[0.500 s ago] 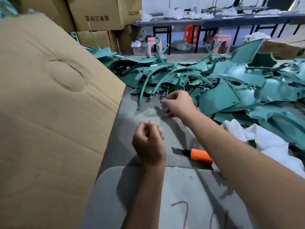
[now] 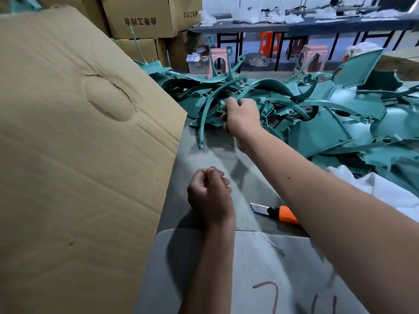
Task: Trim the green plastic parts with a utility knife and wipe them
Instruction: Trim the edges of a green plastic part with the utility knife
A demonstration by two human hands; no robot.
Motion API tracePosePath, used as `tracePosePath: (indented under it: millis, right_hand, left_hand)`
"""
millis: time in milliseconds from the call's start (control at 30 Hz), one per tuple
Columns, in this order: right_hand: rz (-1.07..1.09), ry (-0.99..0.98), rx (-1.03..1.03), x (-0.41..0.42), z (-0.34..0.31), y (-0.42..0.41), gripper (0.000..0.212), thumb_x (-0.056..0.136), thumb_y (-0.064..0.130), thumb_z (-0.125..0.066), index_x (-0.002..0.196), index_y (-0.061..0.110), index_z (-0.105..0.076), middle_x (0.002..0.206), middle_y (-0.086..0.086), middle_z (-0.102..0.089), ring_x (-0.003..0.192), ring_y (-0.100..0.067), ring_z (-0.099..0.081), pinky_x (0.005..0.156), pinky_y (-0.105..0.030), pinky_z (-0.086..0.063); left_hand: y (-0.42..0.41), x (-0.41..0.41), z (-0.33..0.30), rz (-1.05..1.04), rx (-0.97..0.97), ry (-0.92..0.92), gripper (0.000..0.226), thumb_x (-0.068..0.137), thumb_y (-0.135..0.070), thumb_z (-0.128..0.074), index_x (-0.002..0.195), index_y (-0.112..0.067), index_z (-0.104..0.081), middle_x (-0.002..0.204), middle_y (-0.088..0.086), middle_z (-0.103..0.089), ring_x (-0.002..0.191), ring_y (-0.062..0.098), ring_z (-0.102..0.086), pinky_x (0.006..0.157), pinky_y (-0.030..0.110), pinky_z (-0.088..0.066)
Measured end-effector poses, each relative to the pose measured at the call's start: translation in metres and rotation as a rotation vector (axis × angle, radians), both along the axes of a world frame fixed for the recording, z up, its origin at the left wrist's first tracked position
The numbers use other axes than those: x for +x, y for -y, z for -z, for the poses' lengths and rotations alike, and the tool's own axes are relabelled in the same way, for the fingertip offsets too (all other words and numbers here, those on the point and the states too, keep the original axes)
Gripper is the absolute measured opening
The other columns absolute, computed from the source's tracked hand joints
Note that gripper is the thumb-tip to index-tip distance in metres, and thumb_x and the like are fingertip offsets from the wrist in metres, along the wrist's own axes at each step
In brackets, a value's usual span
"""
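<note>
A big heap of green plastic parts [image 2: 328,114] covers the far and right side of the grey table [image 2: 199,159]. My right hand [image 2: 241,117] reaches into the heap's near edge, its fingers closed around a curved green part [image 2: 204,116] whose thin end hangs down to the table. My left hand [image 2: 209,196] rests as a fist on the table in front of me, and nothing shows in it. An orange utility knife [image 2: 277,213] with its blade out lies on the table, partly under my right forearm. A white cloth [image 2: 385,191] lies at the right, below the heap.
A large cardboard sheet [image 2: 74,143] leans along the whole left side. Stacked cardboard boxes [image 2: 145,17] stand behind it. A grey board with red marks [image 2: 260,279] lies at the near edge. Long tables and pink and orange stools [image 2: 313,55] stand far back.
My right hand has moved forward into the heap and closed on a curved green part. My left fist has stayed in place.
</note>
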State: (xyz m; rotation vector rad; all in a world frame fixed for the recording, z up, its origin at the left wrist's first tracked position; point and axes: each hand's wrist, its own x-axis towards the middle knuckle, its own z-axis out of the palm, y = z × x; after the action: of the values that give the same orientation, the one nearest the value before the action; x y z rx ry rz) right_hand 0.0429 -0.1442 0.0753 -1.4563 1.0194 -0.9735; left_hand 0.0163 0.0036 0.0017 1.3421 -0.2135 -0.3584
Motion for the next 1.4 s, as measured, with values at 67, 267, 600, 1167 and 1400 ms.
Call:
tracePosePath:
  millis: [67,267,600,1167,1400]
  right_hand:
    - [0.052,0.079,-0.07,-0.005,-0.003,-0.015,0.014,0.091,0.023,-0.045,0.084,0.011,-0.049,0.079,-0.017,-0.049,0.071,-0.026,-0.041,0.065,-0.045,-0.032]
    - [-0.155,0.173,-0.209,-0.065,0.008,-0.081,0.028,0.087,0.022,-0.05,0.075,-0.003,-0.057,0.057,-0.004,-0.054,0.047,-0.017,-0.044,0.044,-0.025,-0.032]
    - [-0.441,-0.438,-0.722,-0.147,0.065,-0.141,0.03,0.099,0.03,-0.055,0.077,0.01,-0.056,0.067,0.004,-0.052,0.062,-0.019,-0.046,0.061,-0.039,-0.037]
    - [0.607,-0.54,-0.777,-0.237,0.07,-0.092,0.041,0.109,0.038,-0.043,0.11,0.001,-0.062,0.103,-0.022,-0.064,0.095,-0.038,-0.055,0.089,-0.048,-0.037]
    - [0.401,-0.319,-0.873,-0.217,0.047,-0.106,0.024,0.105,0.005,-0.037,0.119,-0.007,-0.052,0.107,-0.023,-0.055,0.089,-0.024,-0.043,0.079,-0.031,-0.03]
  left_hand:
    - [-0.002,0.0,-0.002,0.027,-0.012,-0.035,0.03,0.092,-0.008,-0.053,0.062,-0.012,-0.056,0.053,0.001,-0.056,0.046,0.017,-0.05,0.056,0.03,-0.036]
    - [-0.012,0.011,-0.008,0.156,-0.051,-0.05,0.034,0.105,-0.023,-0.045,0.082,-0.009,-0.065,0.07,0.008,-0.067,0.058,0.018,-0.06,0.048,0.024,-0.039]
    - [-0.02,0.004,-0.017,0.569,-0.198,0.002,0.013,0.1,-0.008,-0.06,0.114,-0.007,-0.06,0.081,0.005,-0.076,0.065,0.019,-0.068,0.06,0.028,-0.055]
    - [-0.059,0.012,0.0,0.261,0.45,1.117,0.041,0.103,-0.049,-0.044,0.099,-0.016,-0.069,0.082,0.008,-0.072,0.075,0.034,-0.064,0.057,0.036,-0.044]
    - [-0.061,0.013,0.001,0.064,0.421,1.212,0.027,0.101,-0.033,-0.058,0.085,-0.016,-0.072,0.076,0.005,-0.067,0.068,0.03,-0.057,0.054,0.033,-0.027]
